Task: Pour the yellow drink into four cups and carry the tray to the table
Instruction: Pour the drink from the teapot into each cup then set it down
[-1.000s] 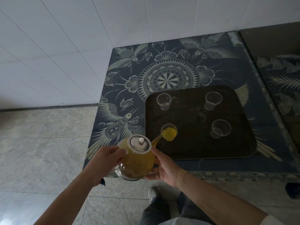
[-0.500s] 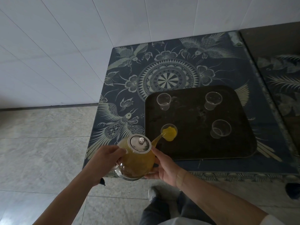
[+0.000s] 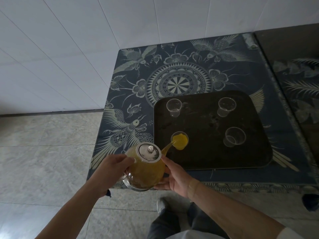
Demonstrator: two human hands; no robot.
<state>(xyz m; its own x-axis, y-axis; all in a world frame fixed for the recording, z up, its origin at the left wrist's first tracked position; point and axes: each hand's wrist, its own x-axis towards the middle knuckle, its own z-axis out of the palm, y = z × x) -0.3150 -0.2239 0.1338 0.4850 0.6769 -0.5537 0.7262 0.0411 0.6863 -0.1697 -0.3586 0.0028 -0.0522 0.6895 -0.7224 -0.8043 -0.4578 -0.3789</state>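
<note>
White wall tiles [image 3: 69,49] and a grey stone floor [image 3: 43,152] meet behind a low bench [image 3: 189,176] covered in a dark blue cloth printed with pale birds, flowers and a round medallion. On the near right part of that cloth lies a dark tray [image 3: 207,161] with rounded corners, carrying four clear plastic cups set well apart. The near-left cup [image 3: 180,141] holds yellow drink; the far-left cup [image 3: 174,107], the far-right cup [image 3: 226,106] and the near-right cup [image 3: 234,136] look clear and without colour. A glass teapot [image 3: 145,171] with a metal lid, full of yellow drink, is held tilted over the bench's near edge, its spout reaching to the rim of the near-left cup, where a yellow stream joins the liquid inside. The left hand [image 3: 110,171] grips the teapot on its left side, fingers curled round what seems to be the handle, though the handle itself is hidden. The right hand [image 3: 174,178] cradles the pot's right side and underside, its fingers [image 3: 166,160] lying along the glass below the spout. Dark trousers and a shoe [image 3: 160,206] show on the floor below.
</note>
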